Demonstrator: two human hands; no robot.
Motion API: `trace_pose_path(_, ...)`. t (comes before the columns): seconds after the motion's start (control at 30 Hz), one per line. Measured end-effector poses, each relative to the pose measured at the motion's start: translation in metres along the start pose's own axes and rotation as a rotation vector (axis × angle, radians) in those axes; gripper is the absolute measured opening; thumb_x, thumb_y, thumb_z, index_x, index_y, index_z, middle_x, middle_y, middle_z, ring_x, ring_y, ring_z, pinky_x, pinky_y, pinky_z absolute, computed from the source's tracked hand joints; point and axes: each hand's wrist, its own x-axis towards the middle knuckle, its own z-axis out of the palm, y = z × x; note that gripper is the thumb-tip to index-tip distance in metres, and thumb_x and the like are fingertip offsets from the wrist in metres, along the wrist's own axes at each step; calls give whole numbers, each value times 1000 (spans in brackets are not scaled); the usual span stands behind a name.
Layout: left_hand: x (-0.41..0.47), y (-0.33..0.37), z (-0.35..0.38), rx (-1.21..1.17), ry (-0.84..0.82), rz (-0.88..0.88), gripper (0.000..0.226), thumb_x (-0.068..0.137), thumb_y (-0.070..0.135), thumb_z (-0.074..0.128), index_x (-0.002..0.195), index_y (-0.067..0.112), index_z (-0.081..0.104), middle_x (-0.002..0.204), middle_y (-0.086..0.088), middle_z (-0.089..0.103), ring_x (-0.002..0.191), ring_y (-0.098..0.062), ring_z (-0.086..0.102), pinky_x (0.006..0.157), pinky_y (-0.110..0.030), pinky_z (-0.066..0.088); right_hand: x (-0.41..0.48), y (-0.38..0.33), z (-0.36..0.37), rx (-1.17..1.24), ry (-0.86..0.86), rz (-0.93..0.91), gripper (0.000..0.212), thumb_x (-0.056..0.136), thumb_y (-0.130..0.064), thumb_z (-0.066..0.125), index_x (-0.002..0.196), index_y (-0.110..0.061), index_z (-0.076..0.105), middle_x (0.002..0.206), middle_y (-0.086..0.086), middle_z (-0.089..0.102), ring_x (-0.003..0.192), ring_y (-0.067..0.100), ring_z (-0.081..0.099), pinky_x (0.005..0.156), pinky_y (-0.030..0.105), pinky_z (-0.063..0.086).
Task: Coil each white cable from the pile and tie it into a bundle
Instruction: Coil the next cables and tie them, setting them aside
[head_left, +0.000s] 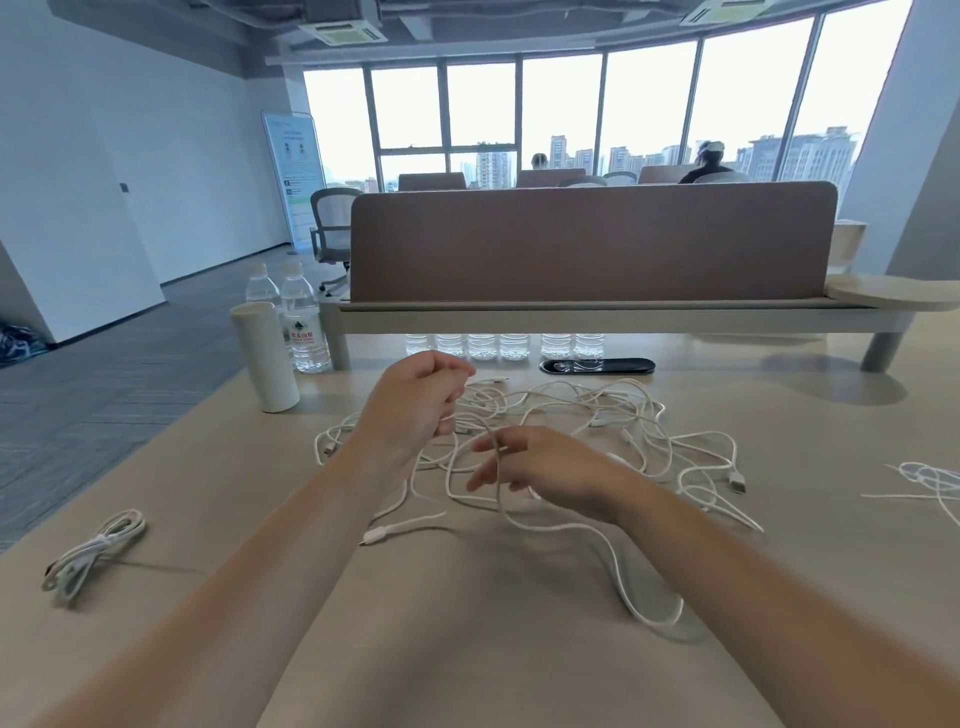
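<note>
Left hand (415, 400) pinching cable (615, 564), bundle (96, 551) far left, bottles (306, 332) behind pile (623, 410)

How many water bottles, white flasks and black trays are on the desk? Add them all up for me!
Water bottles: 8
White flask: 1
Black oval tray: 1
Total: 10

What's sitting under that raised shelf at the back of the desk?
A row of water bottles stands under the shelf. Only their lower parts show; the shelf hides their tops and anything farther back.
</note>
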Motion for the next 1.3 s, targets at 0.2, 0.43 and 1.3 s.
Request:
trace_pose_path(0.2, -4, 3, -5, 281, 0, 22, 17, 89, 6, 62, 97, 19, 68, 74, 3, 52, 65, -16, 45, 60, -30, 40, -13, -10, -9, 61, -48, 14, 18, 102, -8, 50, 97, -3, 66, 72, 15, 65, 59, 22, 61, 54, 22, 48)
trace_pose_path(0.43, -20, 22, 0, 535, -209, -5, 21, 97, 14, 59, 79, 13, 70, 51, 7, 56, 41, -8, 41, 46, -22, 31, -38, -34, -45, 51, -13, -44, 13, 95, -8, 63, 101, 3, 67, 60, 5, 55, 47, 15, 43, 52, 26, 45)
trace_pose_path(1.3, -63, 71, 61, 587, -259, 120, 28, 95, 38, 64, 81, 17, 75, 60, 10, 54, 55, -14, 44, 62, -29, 36, -116, -74, -82, -181, 381, -172, 8, 87, -5, 61, 83, -10, 66, 58, 3, 64, 48, 15, 44, 47, 25, 36)
